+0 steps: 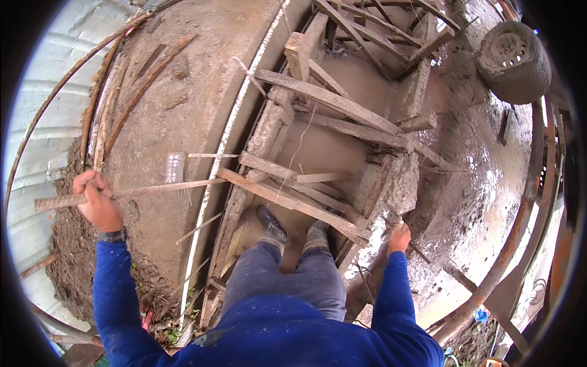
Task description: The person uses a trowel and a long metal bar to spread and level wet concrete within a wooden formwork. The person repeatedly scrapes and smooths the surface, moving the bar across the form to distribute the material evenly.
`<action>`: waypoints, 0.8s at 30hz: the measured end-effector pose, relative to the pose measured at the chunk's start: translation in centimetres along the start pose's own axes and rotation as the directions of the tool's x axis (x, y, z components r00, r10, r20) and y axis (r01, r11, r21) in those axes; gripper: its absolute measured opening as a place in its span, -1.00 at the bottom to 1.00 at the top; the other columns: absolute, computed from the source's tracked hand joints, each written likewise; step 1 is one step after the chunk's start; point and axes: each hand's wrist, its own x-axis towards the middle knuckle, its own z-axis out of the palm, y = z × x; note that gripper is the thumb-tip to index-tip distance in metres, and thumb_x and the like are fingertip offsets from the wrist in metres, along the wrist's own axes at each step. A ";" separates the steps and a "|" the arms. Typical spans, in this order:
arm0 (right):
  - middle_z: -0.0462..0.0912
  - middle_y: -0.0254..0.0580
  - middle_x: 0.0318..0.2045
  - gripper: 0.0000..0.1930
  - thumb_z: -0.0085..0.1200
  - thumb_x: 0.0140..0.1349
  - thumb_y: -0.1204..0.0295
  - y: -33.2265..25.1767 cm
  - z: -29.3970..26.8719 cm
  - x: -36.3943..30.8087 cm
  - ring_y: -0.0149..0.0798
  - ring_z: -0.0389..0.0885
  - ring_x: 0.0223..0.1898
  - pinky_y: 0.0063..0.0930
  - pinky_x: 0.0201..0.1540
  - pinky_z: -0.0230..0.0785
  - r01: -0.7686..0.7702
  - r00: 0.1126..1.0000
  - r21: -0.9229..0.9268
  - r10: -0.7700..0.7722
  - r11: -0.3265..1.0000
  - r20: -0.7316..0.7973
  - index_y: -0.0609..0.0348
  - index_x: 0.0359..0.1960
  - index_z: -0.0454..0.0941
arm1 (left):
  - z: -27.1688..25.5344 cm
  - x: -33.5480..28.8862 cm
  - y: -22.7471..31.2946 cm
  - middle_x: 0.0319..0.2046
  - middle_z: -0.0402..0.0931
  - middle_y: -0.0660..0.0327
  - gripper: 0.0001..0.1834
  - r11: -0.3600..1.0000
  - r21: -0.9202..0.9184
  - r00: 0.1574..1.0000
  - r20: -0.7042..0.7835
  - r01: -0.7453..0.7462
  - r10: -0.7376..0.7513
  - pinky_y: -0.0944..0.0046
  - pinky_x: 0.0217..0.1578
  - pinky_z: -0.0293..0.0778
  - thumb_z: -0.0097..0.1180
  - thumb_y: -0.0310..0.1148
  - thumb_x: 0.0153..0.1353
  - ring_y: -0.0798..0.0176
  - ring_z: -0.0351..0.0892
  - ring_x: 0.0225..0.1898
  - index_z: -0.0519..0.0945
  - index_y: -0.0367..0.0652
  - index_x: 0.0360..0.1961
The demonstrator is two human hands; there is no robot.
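Clearly, the left hand is closed in a fist around a wooden strip, gripping it toward its outer end, so that a short stub sticks out on the left and the longer part runs to the right over the muddy ground. The strip's far end crosses the white line along the trench and comes up beside the end of a wooden crosspiece; whether the two touch, I cannot tell. The right hand is at the rough right wall of the trench, fingers curled in; a thin dark rod shows just beside it, but I cannot tell whether the fingers have hold of it. Between the arms, the person stands with both boots down in the trench, on the near side of the crosspiece. Beyond it, more timbers span from wall to wall above brown, muddy water. A clear plastic bottle lies on the ground just beyond the strip, and sticks lie farther up, near the pale corrugated sheet. At the upper right, a tyre with its wheel rests on wet, shiny mud, well apart from both hands.
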 end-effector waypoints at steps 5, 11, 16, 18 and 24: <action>0.63 0.26 -0.34 -0.80 0.21 0.13 0.43 -4.7 -2.9 -2.3 0.37 0.60 -0.20 0.14 -0.12 0.41 -0.027 0.999 0.095 0.023 0.995 0.038 0.30 -0.32 0.51 | 0.3 0.1 -1.1 -0.46 0.32 0.29 -0.81 0.987 -0.138 0.995 0.042 -0.079 0.085 0.36 -0.50 0.23 -0.12 -0.61 0.35 0.41 0.26 -0.49 0.50 -0.17 -0.12; 0.66 0.21 -0.34 -0.80 0.24 0.11 0.43 -11.2 -1.8 -5.7 0.31 0.63 -0.25 0.04 -0.17 0.43 0.257 0.966 -0.047 -0.255 0.965 0.047 0.30 -0.31 0.55 | 0.9 -0.2 -1.1 -0.40 0.44 0.26 -0.88 0.956 -0.252 0.980 0.089 -0.151 0.178 0.39 -0.48 0.30 -0.01 -0.57 0.36 0.44 0.34 -0.46 0.51 -0.20 -0.14; 0.63 0.19 -0.48 -0.79 0.19 0.08 0.42 -19.0 1.3 -8.9 0.18 0.66 -0.39 -0.02 -0.27 0.46 0.281 0.957 0.111 -0.286 0.953 0.040 0.36 -0.35 0.55 | 1.1 -0.4 -1.3 -0.40 0.44 0.24 -0.85 0.944 -0.285 0.971 0.123 -0.164 0.206 0.43 -0.50 0.26 -0.04 -0.63 0.34 0.47 0.32 -0.48 0.51 -0.20 -0.14; 0.61 0.12 -0.52 -0.80 0.20 0.08 0.44 -21.5 3.6 -9.5 0.06 0.64 -0.49 -0.08 -0.36 0.47 0.418 0.903 0.128 -0.427 0.899 0.049 0.35 -0.36 0.54 | 0.6 -0.2 -0.8 -0.38 0.46 0.26 -0.84 0.949 -0.237 0.963 0.126 -0.206 0.240 0.46 -0.51 0.26 -0.04 -0.67 0.34 0.52 0.33 -0.47 0.54 -0.23 -0.18; 0.67 0.07 -0.44 -0.81 0.16 0.11 0.45 -28.7 11.7 -9.7 0.02 0.70 -0.40 -0.08 -0.30 0.52 0.115 0.917 0.412 -0.255 0.904 0.305 0.31 -0.28 0.60 | 0.5 0.2 -1.0 -0.35 0.53 0.19 -0.81 0.951 -0.269 0.950 0.228 -0.151 0.215 0.40 -0.41 0.38 -0.07 -0.73 0.28 0.45 0.43 -0.42 0.56 -0.30 -0.22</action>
